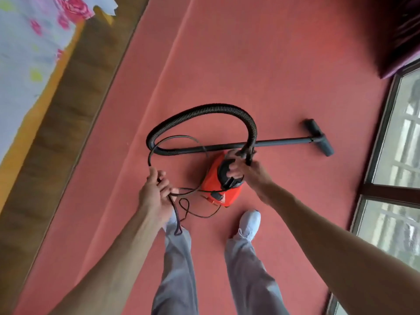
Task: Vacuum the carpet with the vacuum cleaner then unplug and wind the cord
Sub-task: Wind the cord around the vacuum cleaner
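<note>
On a red carpet (261, 64) that fills most of the view, a person stands looking down at their own legs in pale trousers and a white shoe (250, 222). A wooden bed frame (75, 105) with a flowered sheet (29, 42) runs along the left, and a window (395, 178) lies at the right. A small red vacuum cleaner (218, 180) sits on the carpet just ahead of the feet. Its ribbed black hose (204, 110) arches up in a loop, and its long black tube (272, 143) lies flat toward the window, ending in a floor nozzle (319, 137). The right hand (245, 167) grips the top of the vacuum cleaner where the hose joins. The left hand (156, 192) is closed around loops of the thin black cord (172, 142), which circles upward and also dangles below the hand. The plug (217, 196) hangs loose beside the machine.
</note>
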The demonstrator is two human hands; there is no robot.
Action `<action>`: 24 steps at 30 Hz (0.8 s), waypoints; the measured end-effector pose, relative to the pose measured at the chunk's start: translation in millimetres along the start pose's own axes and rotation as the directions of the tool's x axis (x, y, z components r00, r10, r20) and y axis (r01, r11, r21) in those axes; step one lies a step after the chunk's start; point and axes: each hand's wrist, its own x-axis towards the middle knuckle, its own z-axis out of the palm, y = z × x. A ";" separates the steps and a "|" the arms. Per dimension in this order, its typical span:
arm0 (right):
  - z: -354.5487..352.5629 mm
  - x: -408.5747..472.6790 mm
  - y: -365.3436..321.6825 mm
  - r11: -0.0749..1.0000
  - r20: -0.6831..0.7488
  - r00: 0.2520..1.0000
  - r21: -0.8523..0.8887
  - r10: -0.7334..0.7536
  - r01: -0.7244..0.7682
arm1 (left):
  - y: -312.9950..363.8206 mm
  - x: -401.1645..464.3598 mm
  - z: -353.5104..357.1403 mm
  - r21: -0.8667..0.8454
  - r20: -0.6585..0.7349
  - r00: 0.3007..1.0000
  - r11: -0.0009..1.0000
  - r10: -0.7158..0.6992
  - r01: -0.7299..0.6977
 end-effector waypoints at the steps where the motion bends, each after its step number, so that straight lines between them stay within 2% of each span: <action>1: 6.1 4.3 22.7 0.996 0.038 0.999 -0.085 0.007 -0.004 | -4.6 10.5 -1.7 -0.099 0.007 1.000 0.995 -0.024 0.024; 4: 39.6 8.7 76.8 0.954 0.169 0.986 -0.293 -0.006 0.056 | -29.7 35.7 -2.7 -0.297 0.036 0.998 0.954 -0.045 0.054; 6: 63.4 8.9 103.8 0.933 0.244 0.967 -0.329 -0.067 0.147 | -43.5 49.8 -0.8 -0.401 0.051 0.998 0.914 -0.046 0.062; 8: 89.6 5.7 121.3 0.953 0.345 0.938 -0.269 -0.041 0.140 | -49.8 62.9 -2.0 -0.520 0.065 0.997 0.852 -0.038 0.066; 10: 109.9 -1.7 135.9 0.990 0.418 0.908 -0.137 0.018 0.044 | -48.1 74.4 -5.3 -0.601 0.051 0.998 0.797 -0.029 0.054; 14: 125.1 -15.2 170.4 0.998 0.442 0.897 0.050 0.011 -0.037 | -31.1 97.0 -18.5 -0.556 -0.062 0.998 0.830 0.007 -0.040; 16: 125.3 -17.0 177.7 0.993 0.428 0.904 0.102 0.017 -0.066 | -24.3 109.7 -28.2 -0.392 -0.141 0.988 0.913 0.060 -0.111; 18: 121.2 -12.5 176.4 0.989 0.379 0.925 0.126 0.027 -0.080 | -22.7 120.6 -37.6 -0.068 -0.173 0.968 0.978 0.184 -0.198; 19: 117.7 -9.3 172.6 0.987 0.344 0.938 0.136 0.031 -0.082 | -23.9 124.0 -41.3 0.109 -0.158 0.951 0.962 0.265 -0.250; 21: 106.1 -2.1 158.4 0.981 0.230 0.973 0.180 0.031 -0.074 | -30.0 127.7 -49.3 0.409 -0.051 0.908 0.838 0.416 -0.361; 23: 92.8 6.0 138.5 0.961 0.115 0.991 0.260 0.064 -0.093 | -40.9 124.1 -54.1 0.661 0.101 0.855 0.607 0.509 -0.440; 24: 87.6 10.6 128.9 0.943 0.097 0.991 0.312 0.093 -0.119 | -47.9 122.0 -56.0 0.765 0.163 0.843 0.475 0.512 -0.436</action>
